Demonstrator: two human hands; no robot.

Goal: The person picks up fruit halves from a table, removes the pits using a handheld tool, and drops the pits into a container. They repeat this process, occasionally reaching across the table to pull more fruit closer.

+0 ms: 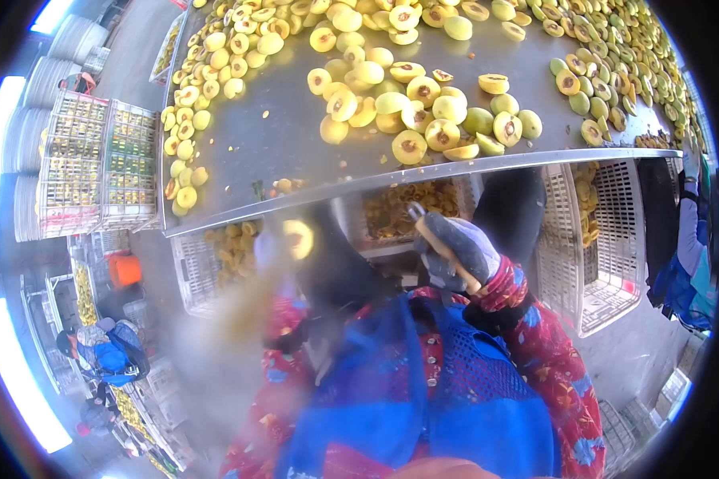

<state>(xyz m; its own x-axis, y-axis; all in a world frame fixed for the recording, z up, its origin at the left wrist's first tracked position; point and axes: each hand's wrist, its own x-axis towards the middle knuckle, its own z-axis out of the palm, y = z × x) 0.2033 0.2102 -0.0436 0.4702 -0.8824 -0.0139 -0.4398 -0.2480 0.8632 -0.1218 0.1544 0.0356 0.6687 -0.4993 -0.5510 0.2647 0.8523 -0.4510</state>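
Note:
My right hand [458, 246], in a grey and white glove, is closed around a tool [447, 255] with a wooden handle and a short metal end. A bright yellow halved fruit [298, 239] is at my left hand [273, 249], which appears to hold it; a smear on the lens blurs its fingers. Both hands are just below the front edge of the metal table [287, 164]. On the table, halved yellow fruits [423, 112] with brown centres lie in a loose cluster, and larger heaps [236, 48] spread to the left, back and right.
Beneath the table stand a crate of brown pieces [411, 211], a white crate on the left [196, 275] and white crates on the right [619, 239]. Stacked crates [72, 160] and an orange bucket [125, 270] are at left. One person [112, 351] is at lower left, another [691, 247] at far right.

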